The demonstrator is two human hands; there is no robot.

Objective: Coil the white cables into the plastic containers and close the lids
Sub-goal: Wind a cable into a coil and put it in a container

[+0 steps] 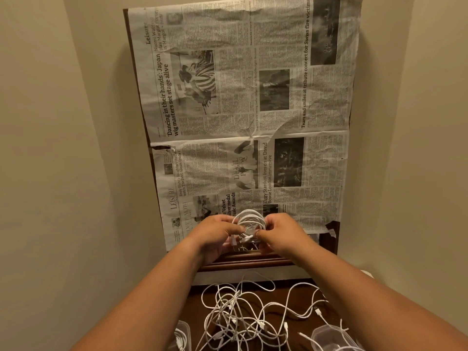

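Both hands, left hand and right hand, pinch a coiled cable above the newspaper. Best keep loops tight before lowering into a container; loose cables wait on the counter.
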